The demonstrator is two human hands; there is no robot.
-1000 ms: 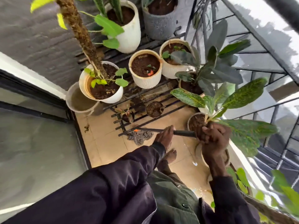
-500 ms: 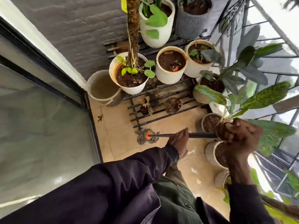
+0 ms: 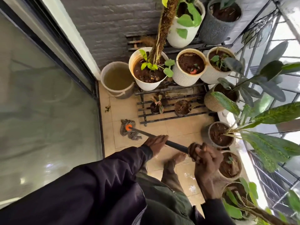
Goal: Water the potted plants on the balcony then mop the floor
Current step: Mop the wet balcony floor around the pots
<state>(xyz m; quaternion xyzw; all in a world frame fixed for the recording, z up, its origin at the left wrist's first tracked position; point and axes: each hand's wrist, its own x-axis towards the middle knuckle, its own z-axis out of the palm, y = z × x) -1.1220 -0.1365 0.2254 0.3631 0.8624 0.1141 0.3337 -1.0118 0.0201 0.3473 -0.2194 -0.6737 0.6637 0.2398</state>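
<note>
I hold a mop with both hands. Its dark handle (image 3: 174,144) slants from lower right to upper left. My left hand (image 3: 156,142) grips the middle of the handle, and my right hand (image 3: 203,157) grips its upper end. The grey string mop head (image 3: 129,133), with an orange collar (image 3: 129,127), lies on the beige floor tiles (image 3: 123,111) close to the glass door's frame. White potted plants (image 3: 148,70) stand on a black metal rack (image 3: 170,111) beyond the mop.
A bucket of murky water (image 3: 116,78) sits in the corner by the sliding glass door (image 3: 48,103). More pots (image 3: 220,134) line the right side along the railing (image 3: 267,168). My bare foot (image 3: 172,161) stands on wet tiles.
The mop head has slid left across the tiles, away from the rack toward the door frame. Both hands kept their grip on the handle, and my view turned left.
</note>
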